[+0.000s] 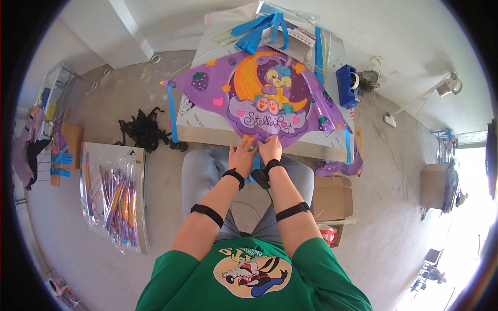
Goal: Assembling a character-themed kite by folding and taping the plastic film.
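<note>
A purple kite (212, 93) with a cartoon character, an orange moon, hearts and stars lies spread over the work table (207, 136). Blue ribbon strips (173, 116) hang from its side corners. Its lower edge is at my hands, close in front of my knees. My left hand (241, 157) grips this edge, its fingers slightly parted and on top. Close beside it on the right, my right hand (270, 149) pinches the same edge with bent fingers. Between my wrists a blue ribbon (256, 168) hangs down. Exactly what sits under my fingertips is hidden.
Blue ribbons (257, 33) and a box (293, 44) lie at the table's far end. A blue tape dispenser (347, 85) stands at its right. On the left are a black heap (144, 129) and a board with bagged kites (119, 202). A cardboard box (332, 199) sits by my right knee.
</note>
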A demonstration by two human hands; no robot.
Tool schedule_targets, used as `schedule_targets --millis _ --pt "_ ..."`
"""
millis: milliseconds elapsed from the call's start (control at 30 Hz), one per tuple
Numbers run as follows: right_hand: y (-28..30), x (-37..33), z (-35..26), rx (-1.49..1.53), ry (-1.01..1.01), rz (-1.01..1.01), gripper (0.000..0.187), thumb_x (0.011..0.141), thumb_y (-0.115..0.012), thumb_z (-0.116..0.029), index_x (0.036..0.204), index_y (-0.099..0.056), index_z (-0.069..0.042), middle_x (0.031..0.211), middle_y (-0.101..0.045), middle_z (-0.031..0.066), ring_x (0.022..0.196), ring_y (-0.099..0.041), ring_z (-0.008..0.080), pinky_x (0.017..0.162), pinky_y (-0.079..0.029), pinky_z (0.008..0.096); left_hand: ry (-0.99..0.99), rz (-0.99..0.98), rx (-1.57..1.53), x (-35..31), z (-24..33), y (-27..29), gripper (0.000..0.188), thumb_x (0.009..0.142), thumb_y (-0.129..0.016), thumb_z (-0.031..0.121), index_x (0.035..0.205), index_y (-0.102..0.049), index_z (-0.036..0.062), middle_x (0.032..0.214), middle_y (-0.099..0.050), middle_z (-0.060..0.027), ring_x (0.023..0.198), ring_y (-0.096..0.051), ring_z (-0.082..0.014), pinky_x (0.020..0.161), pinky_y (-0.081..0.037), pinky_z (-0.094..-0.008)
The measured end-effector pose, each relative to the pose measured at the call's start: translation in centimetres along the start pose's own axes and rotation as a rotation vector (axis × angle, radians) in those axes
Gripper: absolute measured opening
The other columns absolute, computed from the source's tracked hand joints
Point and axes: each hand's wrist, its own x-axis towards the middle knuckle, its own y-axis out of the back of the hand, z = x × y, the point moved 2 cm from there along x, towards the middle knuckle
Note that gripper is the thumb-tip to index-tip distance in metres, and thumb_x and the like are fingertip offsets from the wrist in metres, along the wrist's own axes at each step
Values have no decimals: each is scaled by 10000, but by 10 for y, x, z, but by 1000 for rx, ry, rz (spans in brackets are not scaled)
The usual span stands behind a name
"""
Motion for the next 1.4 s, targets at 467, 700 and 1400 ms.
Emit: schedule_targets --millis 467,700,1400 --pt "11 20 -17 -177 -67 -377 369 729 -747 -276 763 -603 62 605 -643 136 502 -643 224 491 -521 326 23 -46 -53 -2 -1 3 382 867 -492 144 1220 -603 239 1439 -405 -40 1341 -350 -212 1080 -243 -555" --pt "12 30 4 -371 91 -340 436 738 -709 -400 661 -630 21 530 -616 114 542 -652 221 551 -524 344 2 -30 -44 -1 3 5 390 861 -492 140 1222 -602 238 1439 -408 -46 1340 -353 -211 1082 -238 -553" --pt "24 17 8 -340 374 -152 399 709 -793 -279 829 -554 18 613 -620 120 539 -637 228 535 -505 350 -61 -188 -25 3 -2 10 454 801 -536 66 1176 -638 300 1457 -375 -39 1365 -312 -207 1089 -167 -601"
